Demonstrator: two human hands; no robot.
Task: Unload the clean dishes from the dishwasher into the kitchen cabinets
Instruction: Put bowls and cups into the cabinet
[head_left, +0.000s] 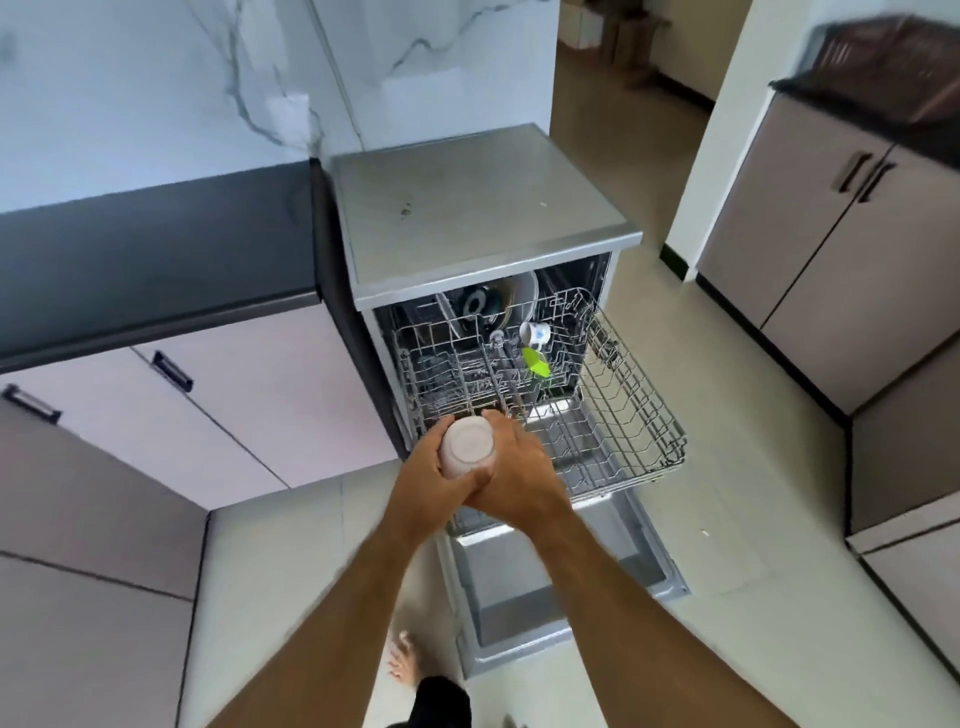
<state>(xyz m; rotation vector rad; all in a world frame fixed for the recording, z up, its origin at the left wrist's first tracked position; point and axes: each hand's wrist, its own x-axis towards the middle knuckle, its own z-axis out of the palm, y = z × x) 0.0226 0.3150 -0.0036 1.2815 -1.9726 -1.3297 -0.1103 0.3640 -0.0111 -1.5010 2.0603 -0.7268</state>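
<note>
Above the near left corner of the pulled-out upper rack (613, 415) of the dishwasher (483, 234), both hands hold an upturned pale pink cup (466, 448), its base facing the camera. The left hand (431, 488) wraps the cup from the left with its fingers curled round the wall; the right hand (519, 478) closes round it from the right, its fingers meeting the left hand's below the cup, so the cup is clamped between the two. It seems clear of the rack wires, though the hands hide its rim. To do this step well, I judge the person should lift the cup straight up until the rim is surely free of the tines, then turn it upright so any water pooled in the base drains off over the rack, not the floor. One hand could then take the cup alone, which frees the other to open a cabinet door; the lower cabinets (218, 410) to the left of the machine, under the dark worktop (156, 249), are nearest. Left in the rack are a white patterned mug (535, 332), a green item (536, 362) I cannot identify, and plates (519, 299) standing at the back. The open dishwasher door (545, 597) lies low beside a bare foot (402, 659), a tripping risk when stepping aside.
</note>
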